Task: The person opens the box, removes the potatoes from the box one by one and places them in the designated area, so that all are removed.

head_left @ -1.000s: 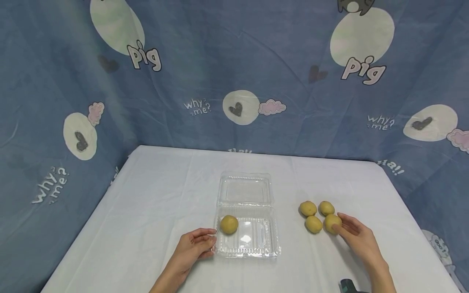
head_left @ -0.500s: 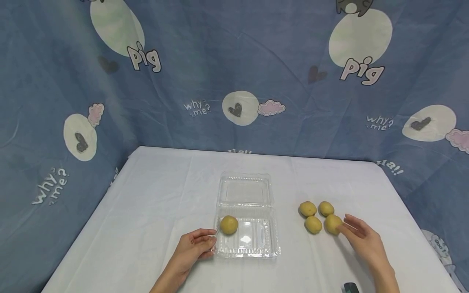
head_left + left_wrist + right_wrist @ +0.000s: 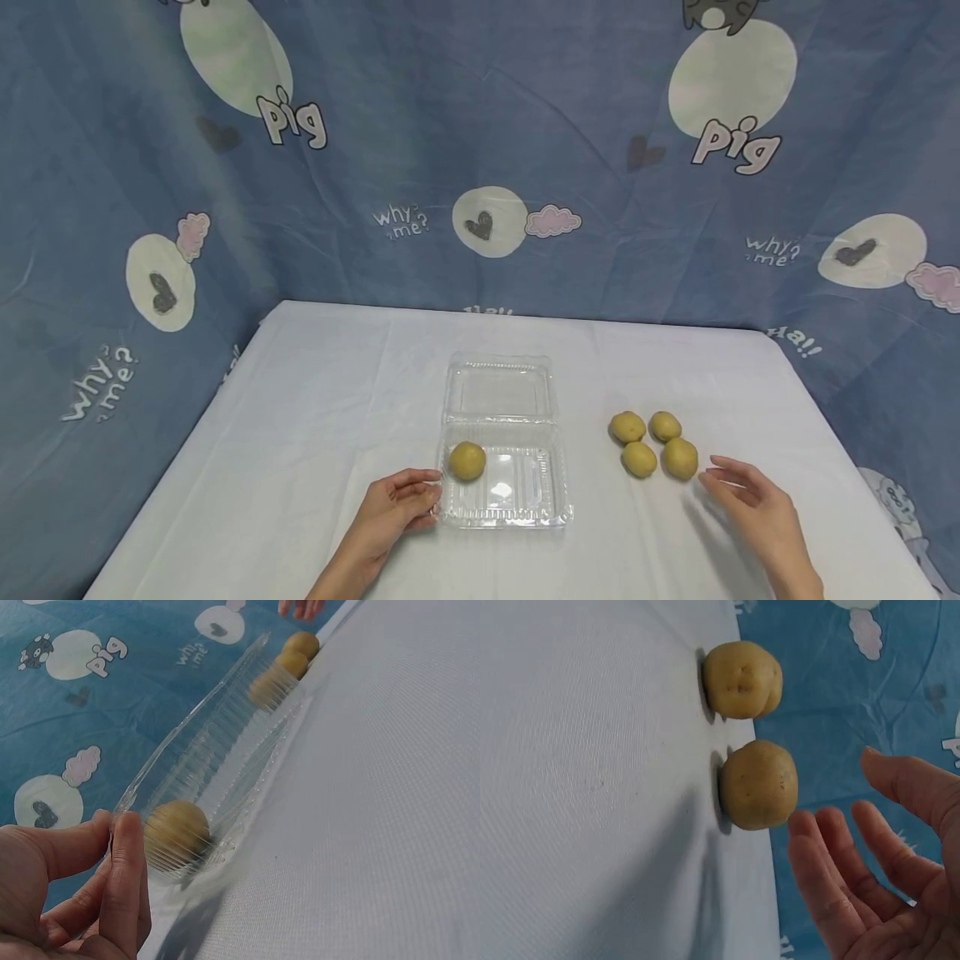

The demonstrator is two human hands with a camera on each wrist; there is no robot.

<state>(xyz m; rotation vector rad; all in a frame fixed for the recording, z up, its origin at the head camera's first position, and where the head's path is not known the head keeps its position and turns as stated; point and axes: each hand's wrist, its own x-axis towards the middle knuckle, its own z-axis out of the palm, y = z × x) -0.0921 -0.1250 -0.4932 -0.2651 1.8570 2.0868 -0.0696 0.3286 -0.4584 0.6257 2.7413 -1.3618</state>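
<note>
My left hand point(image 3: 393, 512) pinches the left rim of a clear plastic clamshell box point(image 3: 525, 517) between thumb and fingers, as the left wrist view shows closely. The box lies with its lid point(image 3: 501, 390) folded back flat behind it. One round yellow-brown potato point(image 3: 467, 461) rests inside, at the left. Off to the right of the box, several more potatoes sit in a cluster on the table. My right hand point(image 3: 761, 508) is held just right of the nearest potato point(image 3: 680, 459), fingers loosely bent and holding nothing; in the right wrist view point(image 3: 877, 862) a gap shows between fingertips and potato.
A white cloth covers the table point(image 3: 322, 392). Blue patterned fabric point(image 3: 360, 125) hangs behind it and along both sides. The other clustered potatoes include one at the back left point(image 3: 627, 427), one at the back right point(image 3: 665, 426) and one in front point(image 3: 639, 459).
My right hand has let go of the nearest potato and drawn back to the right and slightly toward me. My left hand keeps its place on the box.
</note>
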